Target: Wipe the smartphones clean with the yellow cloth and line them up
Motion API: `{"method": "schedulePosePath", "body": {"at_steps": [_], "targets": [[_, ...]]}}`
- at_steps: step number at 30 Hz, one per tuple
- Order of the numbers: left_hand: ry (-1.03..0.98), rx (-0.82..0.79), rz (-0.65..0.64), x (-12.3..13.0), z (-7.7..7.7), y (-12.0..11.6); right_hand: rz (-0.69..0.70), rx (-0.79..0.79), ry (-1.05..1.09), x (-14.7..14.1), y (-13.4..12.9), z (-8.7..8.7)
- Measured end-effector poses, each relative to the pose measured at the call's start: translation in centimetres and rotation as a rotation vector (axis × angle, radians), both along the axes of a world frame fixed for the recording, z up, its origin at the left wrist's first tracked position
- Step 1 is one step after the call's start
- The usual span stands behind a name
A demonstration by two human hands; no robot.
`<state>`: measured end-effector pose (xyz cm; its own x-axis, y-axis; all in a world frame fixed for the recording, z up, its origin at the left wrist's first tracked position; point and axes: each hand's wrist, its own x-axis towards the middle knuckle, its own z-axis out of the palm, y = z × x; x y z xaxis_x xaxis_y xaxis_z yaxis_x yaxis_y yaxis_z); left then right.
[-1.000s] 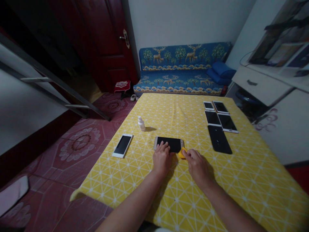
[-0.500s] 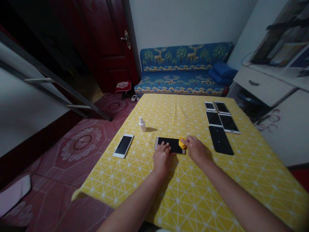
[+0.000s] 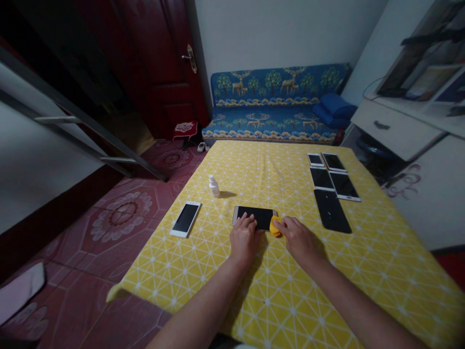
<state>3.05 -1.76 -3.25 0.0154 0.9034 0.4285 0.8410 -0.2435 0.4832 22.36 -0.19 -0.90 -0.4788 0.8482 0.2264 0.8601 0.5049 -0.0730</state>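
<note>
A smartphone (image 3: pixel 262 213) with a dark screen and gold-toned ends lies crosswise on the table. My left hand (image 3: pixel 242 237) rests on its left half, fingers stretched and slightly apart over the screen, the thumb by the near edge. My right hand (image 3: pixel 296 237) pinches a bunched yellow cloth (image 3: pixel 275 227) against the phone's right end, at the near corner. The cloth covers part of that end. A white smartphone (image 3: pixel 186 219) lies to the left of my left hand. Behind it stands a small white bottle (image 3: pixel 214 187), upright with its cap on.
On the right lie several more devices: a small white phone (image 3: pixel 316 159), a dark-screened phone (image 3: pixel 334 162), two white-edged phones (image 3: pixel 322 179) and a larger black device (image 3: pixel 332 211). A yellow patterned tablecloth (image 3: pixel 240 165) covers the table. A blue sofa (image 3: pixel 276 114) stands behind.
My right hand has slid the yellow cloth a little toward me, down the phone's right end to its near edge. My left hand and the other things have stayed put.
</note>
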Motion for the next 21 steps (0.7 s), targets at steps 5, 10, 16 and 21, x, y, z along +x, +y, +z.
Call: {"method": "schedulePosePath", "body": {"at_steps": [5,10,16,21], "targets": [[-0.002,-0.002,-0.011,0.0,0.1,-0.1,0.048,-0.003,0.003,0.3,-1.8,0.8],[-0.010,-0.012,-0.004,0.0,0.0,0.0,0.047,-0.031,-0.111,-0.2,-0.8,1.5],[-0.011,-0.010,-0.011,-0.1,-0.1,0.1,-0.001,-0.035,-0.166,-1.6,2.8,1.9],[-0.024,-0.003,-0.010,-0.1,-0.2,0.1,-0.047,-0.037,-0.146,-2.6,4.9,2.2]]}}
